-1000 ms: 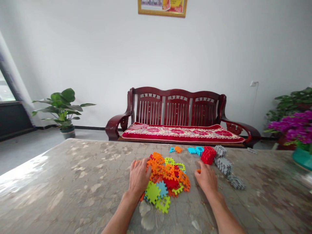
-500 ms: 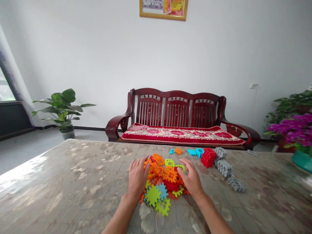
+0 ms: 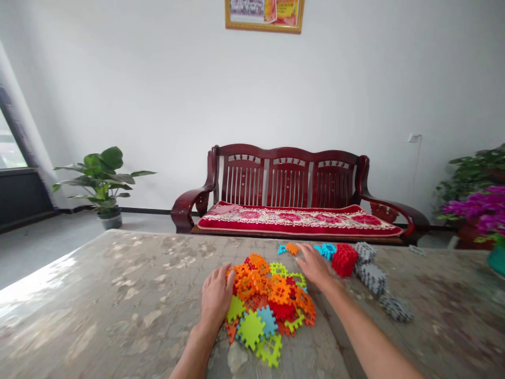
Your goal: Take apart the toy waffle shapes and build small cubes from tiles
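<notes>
A pile of interlocking plastic tiles (image 3: 272, 300), mostly orange with green, blue and red ones, lies on the stone-patterned table (image 3: 118, 295). My left hand (image 3: 216, 296) rests flat on the pile's left edge, fingers spread, holding nothing. My right hand (image 3: 315, 266) reaches over the far side of the pile, fingers extended, close to a small orange tile (image 3: 292, 248) and blue tiles (image 3: 325, 250). A red cube built of tiles (image 3: 344, 259) stands just right of that hand.
Grey tile stacks (image 3: 373, 276) lie right of the red cube. Beyond the table stands a dark wooden bench (image 3: 292, 195) with a red cushion. A potted plant (image 3: 103, 181) stands at left, and purple flowers (image 3: 479, 208) at the right edge.
My right hand moved from the table right of the pile, across its top, forward to the far small tiles. My left hand stayed on the pile's left edge.
</notes>
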The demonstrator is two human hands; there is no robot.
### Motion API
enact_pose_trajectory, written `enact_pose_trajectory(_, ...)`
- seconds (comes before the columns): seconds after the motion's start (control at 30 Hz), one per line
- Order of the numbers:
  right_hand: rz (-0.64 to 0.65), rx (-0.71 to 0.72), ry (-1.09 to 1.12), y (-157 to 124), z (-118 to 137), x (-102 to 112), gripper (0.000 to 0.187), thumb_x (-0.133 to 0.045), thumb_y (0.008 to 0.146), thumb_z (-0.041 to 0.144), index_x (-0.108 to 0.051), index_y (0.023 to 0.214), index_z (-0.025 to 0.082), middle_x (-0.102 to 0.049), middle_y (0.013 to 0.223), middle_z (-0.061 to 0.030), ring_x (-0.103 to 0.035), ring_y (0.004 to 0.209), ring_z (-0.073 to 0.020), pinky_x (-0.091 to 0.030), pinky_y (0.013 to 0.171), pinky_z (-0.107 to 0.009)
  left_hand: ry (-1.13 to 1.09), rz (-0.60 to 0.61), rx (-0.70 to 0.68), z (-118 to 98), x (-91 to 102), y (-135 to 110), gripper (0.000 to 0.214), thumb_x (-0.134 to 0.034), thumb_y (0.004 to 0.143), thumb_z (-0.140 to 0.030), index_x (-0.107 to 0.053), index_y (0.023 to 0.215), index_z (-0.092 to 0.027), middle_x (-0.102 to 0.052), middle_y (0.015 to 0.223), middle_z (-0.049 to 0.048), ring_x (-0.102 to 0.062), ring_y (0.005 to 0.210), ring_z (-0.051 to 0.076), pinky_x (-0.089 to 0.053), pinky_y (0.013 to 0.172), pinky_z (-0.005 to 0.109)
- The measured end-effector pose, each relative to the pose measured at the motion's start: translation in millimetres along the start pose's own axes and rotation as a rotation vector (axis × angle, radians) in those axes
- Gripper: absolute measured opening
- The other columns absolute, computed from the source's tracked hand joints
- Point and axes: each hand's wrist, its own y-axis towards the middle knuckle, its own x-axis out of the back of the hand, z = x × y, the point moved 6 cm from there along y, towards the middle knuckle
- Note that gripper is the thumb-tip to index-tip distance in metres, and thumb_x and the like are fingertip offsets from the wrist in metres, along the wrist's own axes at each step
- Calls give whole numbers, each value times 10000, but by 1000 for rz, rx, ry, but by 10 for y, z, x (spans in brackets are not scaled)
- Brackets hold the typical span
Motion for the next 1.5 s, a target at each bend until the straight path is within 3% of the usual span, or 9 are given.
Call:
enact_pose_trajectory(0.23,263,88,-210,410,247,-378,623,-566,811,97,-494,1399,291,-398,1524,-92,-402,1369,-300,-348,1086,-468,-41,34,-63,-41,-51,-18,354,-372,957,-333,-638,1165,-225,-665,1232,69,-580,1167,216,-409,1035,400)
enact_pose_trajectory(0.4,425,231,-279,469,355,-478,460,-557,855,140,-606,1260,353,-574,1378,-24,-535,1243,-225,-441,986,-363,-36,40,-63,-40,-49,-20,356,-373,958,-339,-634,1177,-235,-663,1235,67,-584,1166,214,-410,1037,398)
enact_pose_trajectory(0.53,407,209,-350,389,376,-389,346,-494,887,140,-660,1147,297,-662,1199,-67,-583,1138,-239,-461,918,-369,-34,40,-47,-44,-39,-21,341,-388,953,-331,-633,1169,-235,-667,1226,70,-591,1151,216,-415,1028,399)
enact_pose_trajectory(0.7,395,149,-452,276,438,-308,374,-416,869,49,-666,1110,189,-653,1128,-165,-594,1082,-279,-462,875,-399,-43,83,-27,-77,-27,-19,356,-377,954,-320,-628,1184,-217,-656,1242,80,-577,1162,232,-401,1035,417)
enact_pose_trajectory(0.87,395,125,-503,156,456,-223,290,-456,911,178,-648,1128,190,-624,1170,-157,-562,1119,-287,-453,896,-401,-30,111,-50,-139,6,-33,376,-397,951,-383,-619,1222,-247,-618,1315,70,-528,1240,241,-358,1069,438)
enact_pose_trajectory(1.0,402,72,-528,26,363,-151,329,-430,954,303,-583,1237,238,-594,1242,-136,-550,1134,-309,-473,860,-416,-28,126,-88,-175,11,-49,378,-430,938,-404,-617,1242,-281,-585,1369,60,-471,1316,245,-303,1113,467)
enact_pose_trajectory(1.5,424,-7,-467,-17,213,-77,309,-482,853,129,-665,1100,104,-632,1184,-210,-577,1125,-308,-422,931,-361,-119,116,-134,-179,-4,-33,356,-437,926,-381,-662,1179,-271,-624,1312,62,-535,1251,246,-368,1076,460)
